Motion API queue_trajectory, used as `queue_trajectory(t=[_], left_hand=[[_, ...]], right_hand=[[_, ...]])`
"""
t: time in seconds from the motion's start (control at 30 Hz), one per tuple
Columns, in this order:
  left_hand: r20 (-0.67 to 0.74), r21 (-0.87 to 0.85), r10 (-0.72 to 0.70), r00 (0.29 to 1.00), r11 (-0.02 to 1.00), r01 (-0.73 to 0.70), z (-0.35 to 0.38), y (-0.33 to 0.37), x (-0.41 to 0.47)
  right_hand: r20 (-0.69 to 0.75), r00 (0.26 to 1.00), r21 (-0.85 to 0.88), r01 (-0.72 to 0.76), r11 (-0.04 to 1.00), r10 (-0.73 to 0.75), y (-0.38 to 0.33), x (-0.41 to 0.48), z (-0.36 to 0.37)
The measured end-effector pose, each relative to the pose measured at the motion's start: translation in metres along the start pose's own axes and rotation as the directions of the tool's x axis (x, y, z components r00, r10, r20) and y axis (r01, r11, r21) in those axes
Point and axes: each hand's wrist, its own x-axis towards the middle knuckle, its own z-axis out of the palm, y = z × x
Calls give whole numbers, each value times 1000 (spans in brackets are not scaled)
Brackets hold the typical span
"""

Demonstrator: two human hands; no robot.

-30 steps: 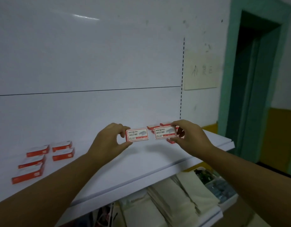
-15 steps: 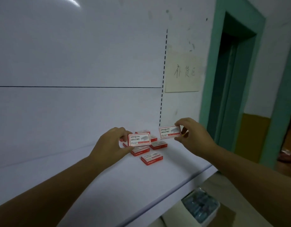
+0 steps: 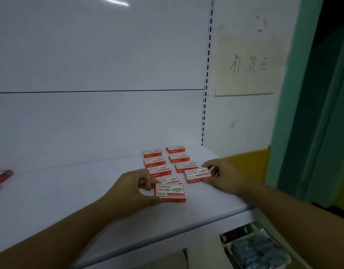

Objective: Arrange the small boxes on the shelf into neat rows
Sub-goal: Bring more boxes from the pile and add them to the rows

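While the left hand point(image 3: 132, 189) pinches a front box point(image 3: 170, 192) and the right hand point(image 3: 223, 175) pinches a second box point(image 3: 198, 174) at its 1 o'clock, both want setting flush at the 6 o'clock ends of the two rows point(image 3: 154, 161) on the shelf point(image 3: 80, 195).

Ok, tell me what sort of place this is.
Likely a shop or stockroom. A white display shelf with a slotted upright behind it carries identical small boxes in rows, and a handwritten paper sign hangs on the wall beside it.
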Motion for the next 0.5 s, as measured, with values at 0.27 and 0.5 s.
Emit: queue_trajectory(t=[0.27,0.5], left_hand=[[-82,-10,-98,992,995,97,24,8,-22],[-108,35,-156,982,986,160,29,15,-25]], right_hand=[[29,999,32,31,999,-32,9,4,8],[21,999,22,28,999,-28,13,5,13]])
